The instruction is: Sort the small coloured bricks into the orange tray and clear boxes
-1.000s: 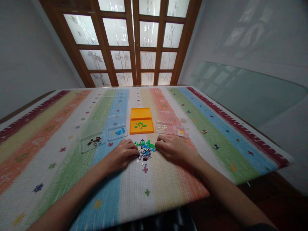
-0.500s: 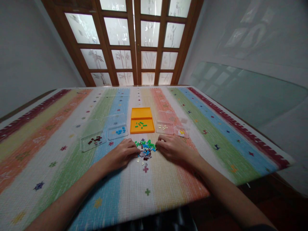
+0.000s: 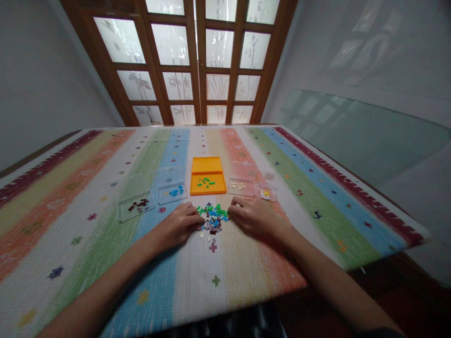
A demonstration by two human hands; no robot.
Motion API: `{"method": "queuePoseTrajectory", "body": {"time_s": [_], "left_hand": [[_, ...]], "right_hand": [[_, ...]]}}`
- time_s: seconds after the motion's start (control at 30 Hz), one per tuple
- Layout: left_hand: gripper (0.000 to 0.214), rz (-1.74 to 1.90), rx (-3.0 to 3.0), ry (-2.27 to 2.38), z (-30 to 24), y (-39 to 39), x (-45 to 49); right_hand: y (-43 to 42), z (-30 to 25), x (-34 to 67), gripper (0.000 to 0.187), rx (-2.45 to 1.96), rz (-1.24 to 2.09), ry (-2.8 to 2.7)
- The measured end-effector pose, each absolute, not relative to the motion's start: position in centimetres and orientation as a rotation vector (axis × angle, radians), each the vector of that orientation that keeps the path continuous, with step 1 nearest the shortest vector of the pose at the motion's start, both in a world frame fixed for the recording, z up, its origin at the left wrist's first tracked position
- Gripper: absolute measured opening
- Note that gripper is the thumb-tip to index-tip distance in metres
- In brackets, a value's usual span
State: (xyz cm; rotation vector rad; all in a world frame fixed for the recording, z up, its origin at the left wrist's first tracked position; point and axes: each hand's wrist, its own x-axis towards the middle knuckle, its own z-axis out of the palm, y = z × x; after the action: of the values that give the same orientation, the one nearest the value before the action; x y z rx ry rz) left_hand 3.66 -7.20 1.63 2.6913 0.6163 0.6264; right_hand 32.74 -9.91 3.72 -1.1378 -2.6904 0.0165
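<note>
A small heap of toy building bricks [image 3: 213,215] in green, blue, brown, grey and white lies on the striped cloth between my hands. At its left edge rests my left hand [image 3: 183,219], fingers curled and pressed together at the bricks. My right hand [image 3: 245,213] is bent in the same way against the heap's right edge. Whatever the fingertips hold is hidden or too small to make out. Just beyond the heap, an orange case [image 3: 208,192] stands with its lid up and several green bricks inside.
Left of the case are open clear boxes, one with blue bricks [image 3: 165,200] and another with brown bricks [image 3: 124,216]. To the right, one clear box [image 3: 241,192] holds cream bricks and a smaller box [image 3: 260,195] yellow ones. The table's front edge [image 3: 239,307] is close to me.
The view has shifted very slightly. Both hands stay at the sides of the heap, and no brick has visibly moved.
</note>
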Motion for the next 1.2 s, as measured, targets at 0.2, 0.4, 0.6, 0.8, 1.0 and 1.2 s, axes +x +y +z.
{"method": "queuePoseTrajectory", "body": {"time_s": [0.2, 0.4, 0.6, 0.8, 1.0, 1.2], "left_hand": [[0.015, 0.626, 2.610, 0.615, 2.12, -7.38, 3.60], [0.023, 0.616, 2.562, 0.562, 1.80, -7.55, 3.62], [0.027, 0.566, 2.664, 0.597, 1.31, -7.52, 3.78], [0.024, 0.578, 2.674, 0.611, 1.64, -7.67, 3.90], [0.027, 0.578, 2.654, 0.605, 1.71, -7.81, 4.03], [0.023, 0.589, 2.720, 0.690, 1.36, -7.99, 3.87]], "right_hand": [[-9.82, 3.67, 32.78, 0.020, -1.136, 0.028, -2.682], [-9.75, 3.59, 32.83, 0.021, -1.120, 0.032, -2.677], [-9.85, 3.81, 32.77, 0.021, -1.139, 0.046, -2.685], [-9.87, 3.90, 32.78, 0.020, -1.155, 0.023, -2.704], [-9.65, 3.41, 32.84, 0.021, -1.150, 0.017, -2.708], [-9.73, 3.56, 32.87, 0.021, -1.140, 0.031, -2.687]]}}
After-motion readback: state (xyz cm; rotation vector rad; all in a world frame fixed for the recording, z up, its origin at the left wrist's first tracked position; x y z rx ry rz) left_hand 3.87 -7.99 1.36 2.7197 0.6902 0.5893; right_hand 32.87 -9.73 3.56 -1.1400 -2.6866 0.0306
